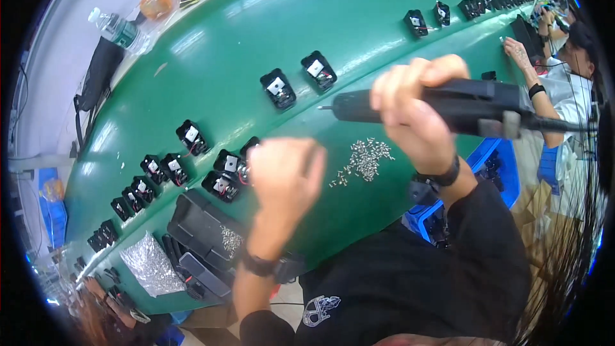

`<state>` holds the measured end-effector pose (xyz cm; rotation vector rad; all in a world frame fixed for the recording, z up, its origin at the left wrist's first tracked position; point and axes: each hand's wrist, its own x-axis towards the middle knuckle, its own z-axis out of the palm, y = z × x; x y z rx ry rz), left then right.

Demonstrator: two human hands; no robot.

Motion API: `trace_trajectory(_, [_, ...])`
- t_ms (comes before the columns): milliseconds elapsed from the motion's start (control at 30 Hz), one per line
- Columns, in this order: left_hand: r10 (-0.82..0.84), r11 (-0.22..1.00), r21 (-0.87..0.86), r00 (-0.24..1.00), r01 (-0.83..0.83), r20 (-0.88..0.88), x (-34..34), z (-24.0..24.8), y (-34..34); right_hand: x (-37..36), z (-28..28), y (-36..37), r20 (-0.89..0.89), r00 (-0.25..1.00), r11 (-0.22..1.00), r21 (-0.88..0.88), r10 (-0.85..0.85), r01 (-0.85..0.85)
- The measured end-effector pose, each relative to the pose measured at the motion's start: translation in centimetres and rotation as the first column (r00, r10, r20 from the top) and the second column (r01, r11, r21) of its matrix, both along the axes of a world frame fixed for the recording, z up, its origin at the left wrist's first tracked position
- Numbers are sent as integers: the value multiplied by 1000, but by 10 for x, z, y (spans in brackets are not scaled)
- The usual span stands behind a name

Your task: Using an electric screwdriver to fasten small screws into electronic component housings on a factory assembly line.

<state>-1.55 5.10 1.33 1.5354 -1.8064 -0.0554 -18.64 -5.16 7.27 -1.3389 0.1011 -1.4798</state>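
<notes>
My right hand (413, 99) is wrapped round a black electric screwdriver (467, 104), held above the green table with its bit pointing left. My left hand (285, 173) is smeared by motion, and its fingers are mostly hidden. Partly covered by it is a small black housing (252, 146); I cannot tell whether the hand grips it. Two more open black housings, one with a white part and wires (229, 161) and one nearer me (221, 186), stand just left of that hand. Below the screwdriver lies a pile of small silver screws (365, 160).
More black housings (280, 88) stand in rows along the green table (224, 83). A black tray (205, 224) with screws and a clear bag (150, 264) lie near left. Blue bins (506, 173) stand at right. Co-workers' hands (517, 52) show at right and lower left.
</notes>
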Motion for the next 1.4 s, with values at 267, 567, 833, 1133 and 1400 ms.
trace_trajectory(267, [12,928,355,960,-114,278,59,-19,-78,67,-45,-29,-45,990,991,-10,-135,135])
trace_trajectory(567, [-18,944,331,996,-12,88,72,-39,-89,97,-69,-45,-21,993,992,40,-115,116])
trace_trajectory(833, [-11,951,310,999,-6,53,84,-40,-94,112,-78,-51,-38,999,990,133,-32,37])
trace_trajectory(1133, [-43,910,406,954,-86,298,76,-38,-101,104,-87,-58,-367,927,981,-194,-71,-1])
trace_trajectory(1400, [98,942,335,956,0,-275,79,-41,-89,118,-61,-39,-325,944,975,-220,-50,-24])
